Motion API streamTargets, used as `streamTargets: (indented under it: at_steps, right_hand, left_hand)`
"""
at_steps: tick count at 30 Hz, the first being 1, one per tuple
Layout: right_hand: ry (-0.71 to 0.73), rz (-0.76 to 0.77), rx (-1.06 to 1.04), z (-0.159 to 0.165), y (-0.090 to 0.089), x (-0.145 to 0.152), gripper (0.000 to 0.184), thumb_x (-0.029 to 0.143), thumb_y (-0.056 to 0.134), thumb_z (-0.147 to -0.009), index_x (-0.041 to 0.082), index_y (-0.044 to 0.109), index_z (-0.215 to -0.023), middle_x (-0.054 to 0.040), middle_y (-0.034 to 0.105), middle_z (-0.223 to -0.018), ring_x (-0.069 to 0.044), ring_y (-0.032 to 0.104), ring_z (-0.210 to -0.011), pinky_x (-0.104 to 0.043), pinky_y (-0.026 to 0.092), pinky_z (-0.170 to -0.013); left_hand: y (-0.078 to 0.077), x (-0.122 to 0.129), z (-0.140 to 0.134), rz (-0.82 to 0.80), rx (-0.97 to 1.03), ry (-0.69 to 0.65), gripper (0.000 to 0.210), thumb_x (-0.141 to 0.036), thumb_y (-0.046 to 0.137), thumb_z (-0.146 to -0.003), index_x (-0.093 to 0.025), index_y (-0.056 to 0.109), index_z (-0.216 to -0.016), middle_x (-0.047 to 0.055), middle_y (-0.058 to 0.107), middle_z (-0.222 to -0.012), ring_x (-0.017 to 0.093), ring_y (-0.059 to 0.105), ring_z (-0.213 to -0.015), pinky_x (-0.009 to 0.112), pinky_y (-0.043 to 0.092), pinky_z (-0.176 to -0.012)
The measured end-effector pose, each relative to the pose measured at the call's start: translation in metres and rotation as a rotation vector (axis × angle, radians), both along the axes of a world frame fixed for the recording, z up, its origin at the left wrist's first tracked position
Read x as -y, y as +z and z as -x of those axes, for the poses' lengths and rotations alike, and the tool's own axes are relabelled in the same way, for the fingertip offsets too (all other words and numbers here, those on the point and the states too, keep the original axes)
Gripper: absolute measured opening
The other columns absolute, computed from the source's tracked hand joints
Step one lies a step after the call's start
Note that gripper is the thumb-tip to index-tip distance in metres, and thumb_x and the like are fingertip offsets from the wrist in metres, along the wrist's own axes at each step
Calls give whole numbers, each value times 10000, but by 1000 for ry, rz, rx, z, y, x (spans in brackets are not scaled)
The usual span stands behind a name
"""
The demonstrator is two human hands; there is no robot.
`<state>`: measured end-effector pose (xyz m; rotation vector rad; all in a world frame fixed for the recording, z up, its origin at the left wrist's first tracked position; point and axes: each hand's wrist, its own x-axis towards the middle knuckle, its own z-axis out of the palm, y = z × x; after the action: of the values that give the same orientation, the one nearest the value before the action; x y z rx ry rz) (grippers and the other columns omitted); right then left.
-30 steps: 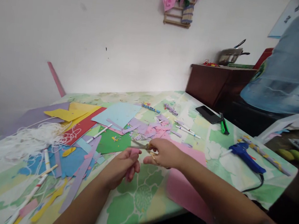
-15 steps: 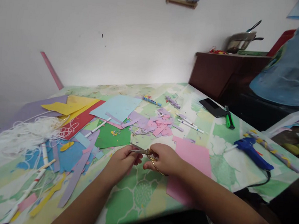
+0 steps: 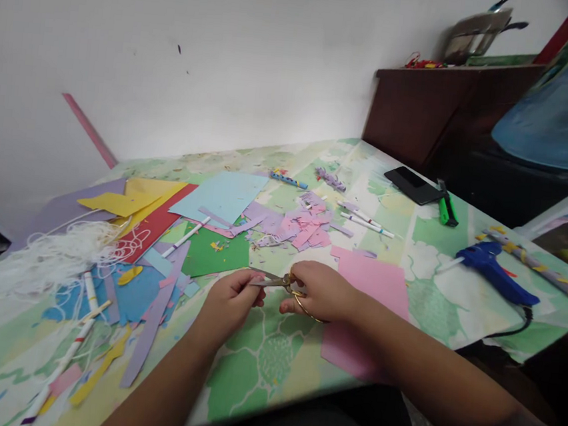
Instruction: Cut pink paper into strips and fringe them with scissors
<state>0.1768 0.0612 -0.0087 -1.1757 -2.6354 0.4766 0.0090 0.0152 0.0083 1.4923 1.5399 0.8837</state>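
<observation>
Gold-handled scissors [image 3: 280, 281] are in my right hand [image 3: 324, 292], fingers through the loops and blades pointing left. The blades reach the fingertips of my left hand [image 3: 231, 302], which are pinched together; whatever they hold is too small or hidden to make out. Under my right wrist lies a sheet of pink paper [image 3: 372, 282]. Just beyond my left hand is a green sheet [image 3: 217, 253] with small yellow scraps on it. A heap of pink paper scraps [image 3: 307, 225] sits past the scissors.
White string [image 3: 69, 252] is tangled at left near white markers and paper strips. Yellow, red and light blue sheets [image 3: 220, 195] lie behind. At right are a blue glue gun [image 3: 497, 270] with a cord, a green box cutter [image 3: 448, 209] and a black phone [image 3: 412, 184].
The view has tilted down and turned slightly, so the tabletop appears shifted. The scissor blades look closer together at my left fingertips. Both hands stay in nearly the same place.
</observation>
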Motion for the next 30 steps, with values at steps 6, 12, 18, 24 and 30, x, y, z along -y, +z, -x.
streamTargets:
  at_steps: [6, 12, 18, 24, 30]
  right_hand:
    - [2, 34, 11, 1, -2, 0, 488, 634, 401, -596, 165, 491, -696, -16, 494, -654, -106, 387, -551, -206, 219, -462]
    - [18, 18, 40, 2, -4, 0, 517, 653, 371, -596, 162, 509, -682, -32, 517, -660, -117, 423, -567, -213, 223, -466]
    - [25, 8, 74, 2, -4, 0, 534, 667, 348, -594, 166, 518, -666, -31, 526, -637, -122, 438, -557, -214, 222, -459]
    - [10, 49, 63, 2, -6, -2, 504, 642, 380, -602, 163, 525, -659, -27, 512, -619, -112, 412, -538, -209, 201, -451]
    - [12, 72, 45, -1, -4, 0, 525, 659, 342, -606, 164, 510, -656, -18, 502, -616, -95, 377, -495, -207, 193, -436]
  left_hand:
    - [-1, 0, 1, -54, -56, -109, 177, -259, 389, -711, -173, 527, -641, -20, 511, -556, 83, 481, -480, 182, 365, -442]
    - [0, 2, 1, -23, -121, -106, 196, -300, 407, -701, -178, 526, -604, -29, 491, -517, 70, 434, -395, 170, 313, -352]
    - [0, 1, 3, 45, -111, -71, 220, -321, 421, -688, -170, 522, -563, -53, 431, -409, 57, 390, -318, 170, 301, -325]
    - [-3, 0, 2, 124, 29, -73, 205, -318, 427, -695, -151, 528, -630, -20, 510, -509, 67, 455, -397, 160, 299, -330]
    - [-6, -2, 4, 91, 149, -91, 184, -290, 413, -718, -150, 526, -679, -4, 544, -605, 72, 502, -506, 174, 389, -454]
